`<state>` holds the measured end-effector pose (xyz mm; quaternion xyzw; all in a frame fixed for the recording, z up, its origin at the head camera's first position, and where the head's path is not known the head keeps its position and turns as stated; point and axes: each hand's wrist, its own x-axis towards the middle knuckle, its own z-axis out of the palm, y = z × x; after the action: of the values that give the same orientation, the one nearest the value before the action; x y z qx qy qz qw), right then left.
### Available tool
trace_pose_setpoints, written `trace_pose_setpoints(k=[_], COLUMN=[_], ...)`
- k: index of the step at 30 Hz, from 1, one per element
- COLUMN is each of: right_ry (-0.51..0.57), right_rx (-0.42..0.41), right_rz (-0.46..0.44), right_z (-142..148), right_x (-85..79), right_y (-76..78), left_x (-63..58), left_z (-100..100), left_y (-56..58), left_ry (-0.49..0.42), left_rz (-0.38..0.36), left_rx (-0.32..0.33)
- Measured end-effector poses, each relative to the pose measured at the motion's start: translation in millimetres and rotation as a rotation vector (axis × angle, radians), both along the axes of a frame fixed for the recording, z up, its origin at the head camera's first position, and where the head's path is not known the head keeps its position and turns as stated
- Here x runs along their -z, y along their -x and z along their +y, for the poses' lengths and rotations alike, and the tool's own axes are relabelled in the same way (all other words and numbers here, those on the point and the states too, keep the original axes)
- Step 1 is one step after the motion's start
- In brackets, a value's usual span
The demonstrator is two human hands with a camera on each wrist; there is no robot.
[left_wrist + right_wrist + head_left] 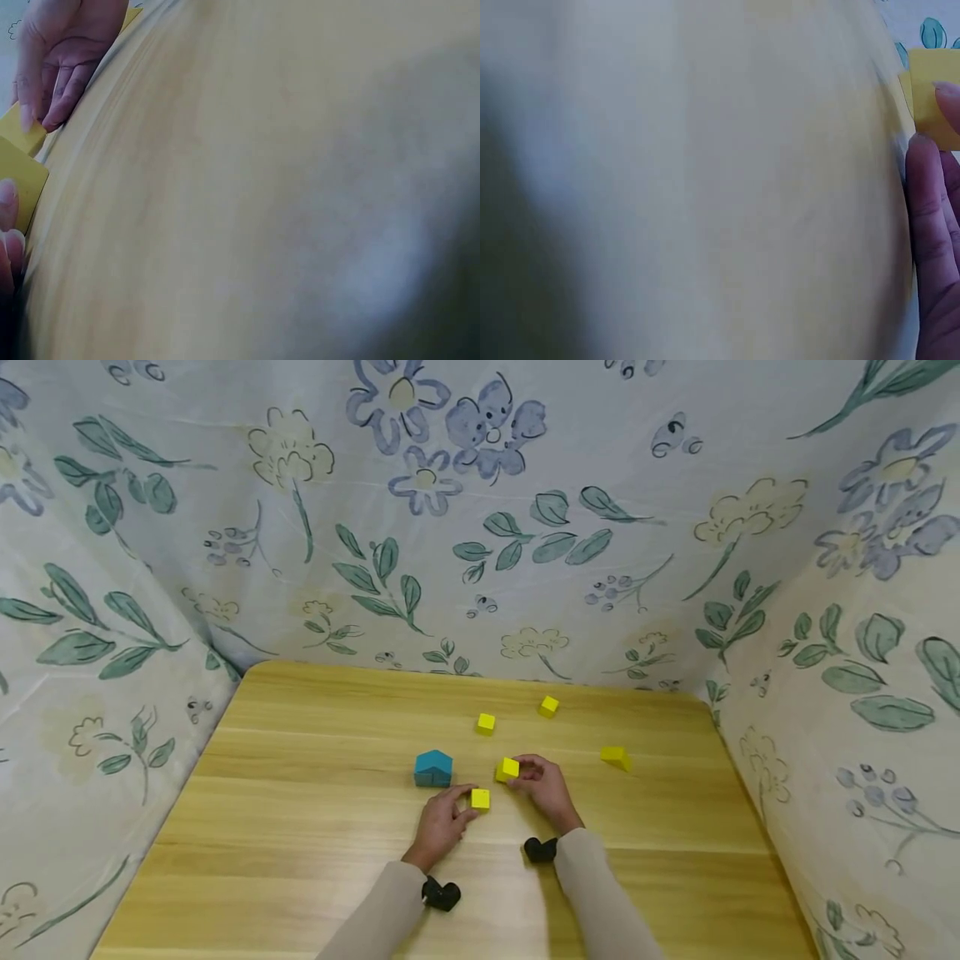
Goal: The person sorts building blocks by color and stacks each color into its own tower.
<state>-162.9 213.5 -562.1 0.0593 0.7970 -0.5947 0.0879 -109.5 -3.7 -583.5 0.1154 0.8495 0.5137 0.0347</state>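
No text, label, brand, number or sign can be read in any view. With the blue house shape (433, 768) as landmark, its own faces show no legible lettering, nor do the yellow blocks (508, 769) to its right, the wooden tabletop (300, 827) around it or the patterned cloth (420, 568) behind it; the black wrist devices (441, 894) nearer the viewer are too small to tell.

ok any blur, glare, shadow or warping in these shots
Head: yellow cubes fairly crisp, pale glare on the near part of the table, soft shadow beside the right sleeve; left wrist: table blurred, its edge bowed, lower right corner dark; right wrist: table blurred and bowed too, lower left corner dark.
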Motion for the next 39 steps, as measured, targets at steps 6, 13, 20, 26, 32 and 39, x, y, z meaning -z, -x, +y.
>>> trace_pose_setpoints(k=[6, 13, 20, 26, 32, 39], right_ry=[0.005, 0.022, 0.003, -0.007, 0.002, -0.015], right_rx=[-0.029, -0.051, -0.079, -0.061, -0.055, -0.046], right_rz=[0.026, 0.045, 0.074, 0.072, 0.076, 0.081], right_z=[-5.8, -11.1, -13.8, -16.5, -18.1, -18.2], right_x=[3.5, 3.8, 5.4, 4.3, 2.1, 2.2], right_y=[-14.7, -30.0, -38.6, -41.7, -44.2, -47.4], left_x=[0.9, 0.6, -2.0, -1.1, 0.8, -0.7], left_z=[-1.3, -1.4, -1.7, -0.7, 0.0, 0.4], left_y=[1.1, 1.6, 2.0, 2.6, 2.2, 1.0], left_ry=[0.002, 0.01, 0.0, 0.007, 0.013, 0.013], left_rz=[-0.004, 0.009, -0.002, -0.016, -0.019, -0.024], left_rx=[-0.012, -0.009, 0.001, 0.002, 0.003, 0.006])
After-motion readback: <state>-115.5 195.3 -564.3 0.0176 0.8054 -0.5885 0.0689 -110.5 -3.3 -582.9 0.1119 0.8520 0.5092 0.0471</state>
